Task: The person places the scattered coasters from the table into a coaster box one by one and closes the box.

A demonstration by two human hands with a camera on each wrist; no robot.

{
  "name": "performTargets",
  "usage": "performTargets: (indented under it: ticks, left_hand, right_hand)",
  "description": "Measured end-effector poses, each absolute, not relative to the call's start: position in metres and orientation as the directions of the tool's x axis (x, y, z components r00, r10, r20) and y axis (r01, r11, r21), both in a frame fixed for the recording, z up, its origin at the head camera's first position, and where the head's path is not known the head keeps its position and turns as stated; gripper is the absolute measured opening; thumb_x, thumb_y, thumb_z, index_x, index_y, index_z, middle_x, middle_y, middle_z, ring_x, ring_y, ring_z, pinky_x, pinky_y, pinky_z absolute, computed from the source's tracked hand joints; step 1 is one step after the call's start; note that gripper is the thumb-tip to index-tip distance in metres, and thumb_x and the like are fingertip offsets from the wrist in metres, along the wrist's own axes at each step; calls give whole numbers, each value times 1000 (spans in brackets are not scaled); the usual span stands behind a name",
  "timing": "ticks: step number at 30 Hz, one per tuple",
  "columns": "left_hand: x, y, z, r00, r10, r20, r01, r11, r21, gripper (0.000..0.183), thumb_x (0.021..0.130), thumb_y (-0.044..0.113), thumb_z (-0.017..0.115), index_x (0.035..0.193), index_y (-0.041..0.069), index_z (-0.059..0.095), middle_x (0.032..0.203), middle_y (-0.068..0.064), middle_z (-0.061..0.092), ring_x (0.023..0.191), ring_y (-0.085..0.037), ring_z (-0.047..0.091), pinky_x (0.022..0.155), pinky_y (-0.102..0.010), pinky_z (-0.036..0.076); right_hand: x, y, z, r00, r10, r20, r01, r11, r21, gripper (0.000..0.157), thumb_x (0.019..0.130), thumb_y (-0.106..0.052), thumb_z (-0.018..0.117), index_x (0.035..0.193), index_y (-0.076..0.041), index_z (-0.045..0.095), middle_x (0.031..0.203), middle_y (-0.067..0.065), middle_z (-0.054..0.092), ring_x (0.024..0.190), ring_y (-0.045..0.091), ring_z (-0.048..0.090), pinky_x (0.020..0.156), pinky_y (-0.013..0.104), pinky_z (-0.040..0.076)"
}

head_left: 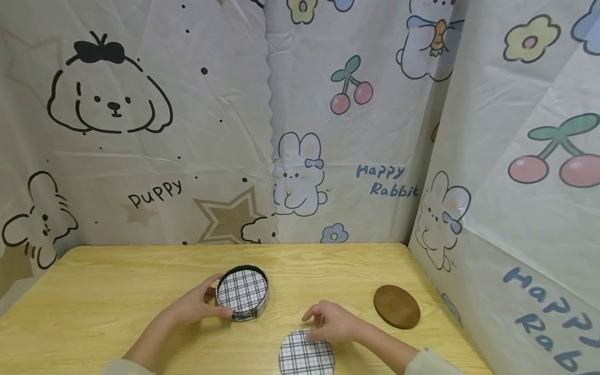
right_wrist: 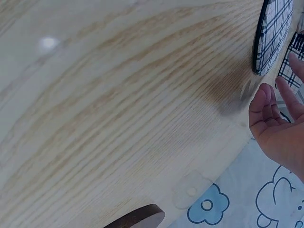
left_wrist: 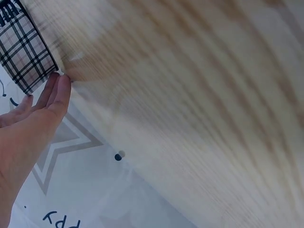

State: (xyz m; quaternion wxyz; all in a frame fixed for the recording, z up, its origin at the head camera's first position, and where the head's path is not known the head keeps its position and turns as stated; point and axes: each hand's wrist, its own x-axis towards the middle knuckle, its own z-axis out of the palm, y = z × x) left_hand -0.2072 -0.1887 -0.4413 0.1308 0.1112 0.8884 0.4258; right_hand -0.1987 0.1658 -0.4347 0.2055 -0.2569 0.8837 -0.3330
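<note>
Left hand grips box near tabletop's far edge, seemingly steadying it; right hand hovers empty by plaid disc.

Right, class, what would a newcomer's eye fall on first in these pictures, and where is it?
Probably the large black-outlined puppy drawing, upper left on the cream printed backdrop. Next might come the round black-and-white plaid holder, gripped by the left hand on the yellow wood-grain table. A flat, round plaid disc lies nearer the viewer by the right hand, with a plain brown disc farther right.
</note>
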Motion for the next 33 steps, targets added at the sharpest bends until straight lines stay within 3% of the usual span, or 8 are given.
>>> performTargets:
  ticks: [13, 21, 33]
  left_hand:
    - [-209, -188, -443, -943, 296, -151, 67, 615, 786, 100, 73, 39, 79, 148, 8, 19, 130, -26, 50, 123, -43, 45, 99, -65, 34]
    - [-208, -188, -442, -944, 291, -156, 57, 612, 789, 101, 73, 39, 79, 148, 6, 19, 129, -27, 50, 123, -44, 45, 99, -64, 35]
    - [-209, -188, -442, -943, 294, -156, 62, 614, 787, 101, 73, 39, 79, 148, 6, 19, 129, -26, 50, 122, -43, 45, 99, -64, 35]
  right_hand:
    - [-188, 167, -436, -771, -594, -229, -347, 693, -632, 43, 76, -30, 77, 113, -11, 63, 94, -2, 50, 81, 8, 46, 67, 20, 41]
    - [-183, 164, -437, -786, -574, -227, -358, 723, -591, 55, 65, -32, 85, 112, -14, 63, 95, -2, 50, 86, 10, 49, 71, 21, 44]
    - [-184, 161, -437, -794, -565, -223, -339, 717, -609, 51, 64, -28, 86, 108, -15, 63, 95, -3, 48, 88, 11, 48, 73, 22, 44]
